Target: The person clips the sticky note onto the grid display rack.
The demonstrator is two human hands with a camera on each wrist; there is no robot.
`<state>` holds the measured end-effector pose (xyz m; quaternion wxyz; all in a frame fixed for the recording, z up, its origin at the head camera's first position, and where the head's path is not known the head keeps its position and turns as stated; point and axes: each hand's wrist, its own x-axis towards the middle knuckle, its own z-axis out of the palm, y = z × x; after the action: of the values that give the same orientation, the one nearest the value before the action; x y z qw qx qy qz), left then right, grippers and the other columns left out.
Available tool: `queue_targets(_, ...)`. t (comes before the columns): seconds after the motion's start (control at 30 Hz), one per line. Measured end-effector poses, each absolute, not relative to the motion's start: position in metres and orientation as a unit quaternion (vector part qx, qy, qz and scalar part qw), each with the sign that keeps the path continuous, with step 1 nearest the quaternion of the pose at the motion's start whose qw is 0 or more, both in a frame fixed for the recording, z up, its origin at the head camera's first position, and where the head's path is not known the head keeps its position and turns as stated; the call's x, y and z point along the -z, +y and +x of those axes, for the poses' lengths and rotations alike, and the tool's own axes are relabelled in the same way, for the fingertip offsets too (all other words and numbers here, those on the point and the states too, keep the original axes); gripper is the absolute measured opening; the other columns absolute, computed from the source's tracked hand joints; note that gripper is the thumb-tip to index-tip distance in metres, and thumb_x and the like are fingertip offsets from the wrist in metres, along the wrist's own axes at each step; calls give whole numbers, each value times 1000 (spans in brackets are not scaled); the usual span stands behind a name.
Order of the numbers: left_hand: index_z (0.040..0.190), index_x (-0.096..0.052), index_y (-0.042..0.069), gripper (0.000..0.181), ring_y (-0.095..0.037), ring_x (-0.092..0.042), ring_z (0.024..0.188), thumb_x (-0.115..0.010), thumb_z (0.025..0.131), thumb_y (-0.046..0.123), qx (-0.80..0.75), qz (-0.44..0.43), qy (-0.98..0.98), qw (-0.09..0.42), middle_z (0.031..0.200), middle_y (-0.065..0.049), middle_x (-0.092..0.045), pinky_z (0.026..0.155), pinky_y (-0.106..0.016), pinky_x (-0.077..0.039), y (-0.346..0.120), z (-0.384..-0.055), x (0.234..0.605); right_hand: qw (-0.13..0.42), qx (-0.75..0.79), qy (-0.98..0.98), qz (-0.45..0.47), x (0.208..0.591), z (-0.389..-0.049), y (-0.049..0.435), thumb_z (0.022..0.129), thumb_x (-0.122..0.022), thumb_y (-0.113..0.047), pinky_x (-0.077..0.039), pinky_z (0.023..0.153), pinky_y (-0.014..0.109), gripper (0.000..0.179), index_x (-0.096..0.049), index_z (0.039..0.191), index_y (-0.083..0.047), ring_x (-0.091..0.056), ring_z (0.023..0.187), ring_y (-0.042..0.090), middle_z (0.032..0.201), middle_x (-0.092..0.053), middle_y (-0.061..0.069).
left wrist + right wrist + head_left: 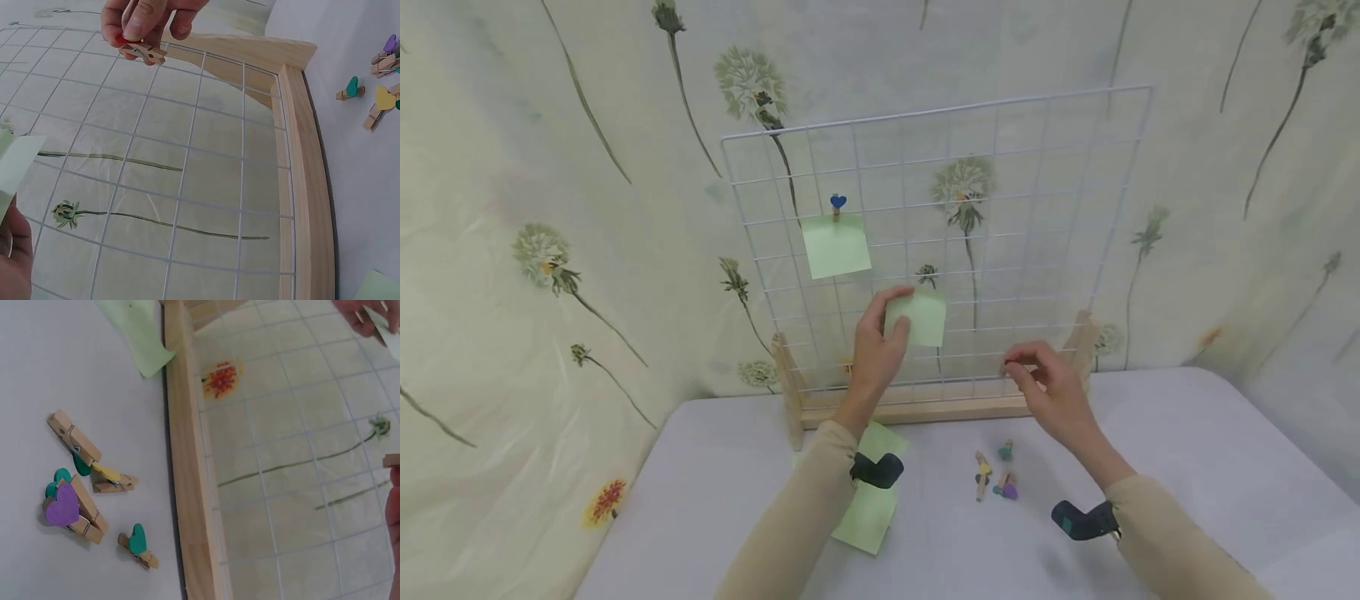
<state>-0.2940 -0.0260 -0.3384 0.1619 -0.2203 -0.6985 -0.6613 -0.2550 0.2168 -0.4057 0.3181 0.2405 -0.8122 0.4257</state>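
My left hand [878, 346] holds a pale green sticky note [927, 321] between thumb and fingers, up against the white wire grid [936, 112]. Lower and to the right, my right hand [1051, 390] pinches a small wooden clothespin [147, 51] with a bit of red at its end, in front of the grid. The clothespin is clearest in the left wrist view; in the right wrist view only its tip shows at the right edge. Higher on the grid, another green note [837, 248] hangs from a clothespin with a blue heart [838, 202].
A wooden stand [925, 411] carries the grid on the white-covered table [700, 500]. Several clothespins with purple [62, 505], green and yellow hearts lie in front of it. More green notes [867, 518] lie below my left forearm. Behind hangs a flowered backdrop [625, 75].
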Motion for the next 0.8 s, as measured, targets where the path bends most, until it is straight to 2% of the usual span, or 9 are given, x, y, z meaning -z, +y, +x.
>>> queue_targets(0.1, 128, -53, 12, 41, -21, -56, 102, -46, 92, -3, 656, -221, -702, 167, 134, -6, -53, 75, -39, -55, -23, -302, 341, 315, -423, -814, 242, 403, -255, 218, 89, -60, 1, -43, 70, 8, 16, -59, 104, -5, -54, 93, -3, 97, -61, -1)
queue_targets(0.3, 126, -56, 18, 42, -18, -58, 96, -48, 90, -1, 649, -222, -705, 181, 131, -3, -55, 71, -29, -55, -21, -305, 340, 313, -412, -822, 239, 399, -253, 218, 89, -60, -1, -41, 70, 8, 15, -60, 104, -4, -52, 95, -5, 98, -61, -1)
queue_targets(0.47, 126, -57, 22, 42, -16, -59, 94, -48, 90, 2, 646, -218, -710, 178, 130, 0, -56, 71, -30, -55, -20, -304, 338, 314, -402, -826, 239, 392, -253, 217, 90, -60, -3, -42, 71, 9, 15, -60, 105, -5, -52, 96, -5, 99, -61, -1)
queue_targets(0.57, 127, -56, 18, 41, -15, -58, 103, -49, 91, 0, 643, -233, -705, 187, 132, -1, -55, 77, -29, -55, -21, -305, 338, 313, -395, -829, 242, 389, -254, 216, 90, -60, -4, -42, 70, 9, 16, -60, 106, -6, -52, 96, -6, 100, -62, -2)
queue_targets(0.7, 129, -53, 8, 41, -18, -55, 119, -49, 90, -4, 646, -258, -691, 199, 134, -7, -53, 91, -31, -51, -19, -302, 332, 317, -392, -827, 249, 381, -255, 212, 89, -62, -1, -42, 69, 8, 17, -60, 105, -6, -53, 94, -5, 98, -63, -1)
queue_targets(0.8, 129, -51, 3, 41, -22, -54, 122, -50, 89, -6, 644, -261, -691, 199, 135, -11, -53, 95, -36, -50, -18, -299, 325, 322, -397, -821, 255, 377, -259, 211, 88, -62, -1, -42, 69, 7, 18, -61, 105, -6, -53, 94, -5, 97, -63, -1)
